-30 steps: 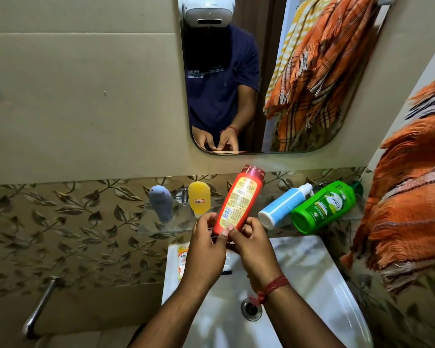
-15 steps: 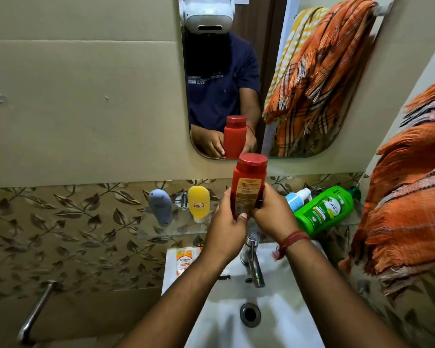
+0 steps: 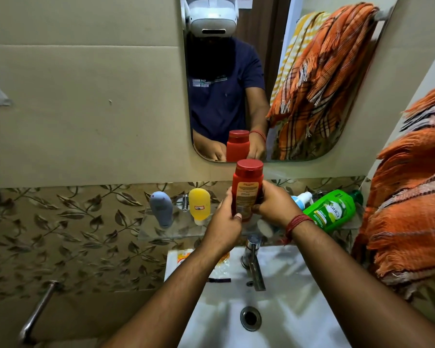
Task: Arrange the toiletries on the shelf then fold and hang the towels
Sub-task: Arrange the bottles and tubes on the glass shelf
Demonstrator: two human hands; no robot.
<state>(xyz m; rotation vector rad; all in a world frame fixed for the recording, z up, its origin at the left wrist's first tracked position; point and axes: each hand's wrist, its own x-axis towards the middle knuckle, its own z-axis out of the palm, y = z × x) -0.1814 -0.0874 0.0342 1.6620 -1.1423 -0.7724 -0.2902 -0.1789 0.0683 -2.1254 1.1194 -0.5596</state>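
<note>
A red bottle (image 3: 247, 187) with a red cap stands upright at the glass shelf (image 3: 166, 229) under the mirror. My left hand (image 3: 225, 222) grips its lower left side and my right hand (image 3: 274, 203) grips its right side. A grey tube (image 3: 161, 208) and a yellow tube (image 3: 199, 205) stand cap-down on the shelf's left part. To the right, a green bottle (image 3: 333, 212) lies on its side, with a blue-and-white bottle (image 3: 301, 198) partly hidden behind my right hand. An orange checked towel (image 3: 409, 197) hangs at the right.
A white sink (image 3: 286, 297) with a chrome tap (image 3: 253, 259) lies below the shelf. A sachet (image 3: 183, 256) rests on the sink's left rim. The mirror (image 3: 299, 96) reflects a person and hanging towels. A metal pipe (image 3: 37, 312) sticks out at lower left.
The red bottle went from tilted in both hands over the sink to upright at the shelf. Both hands moved forward and up with it.
</note>
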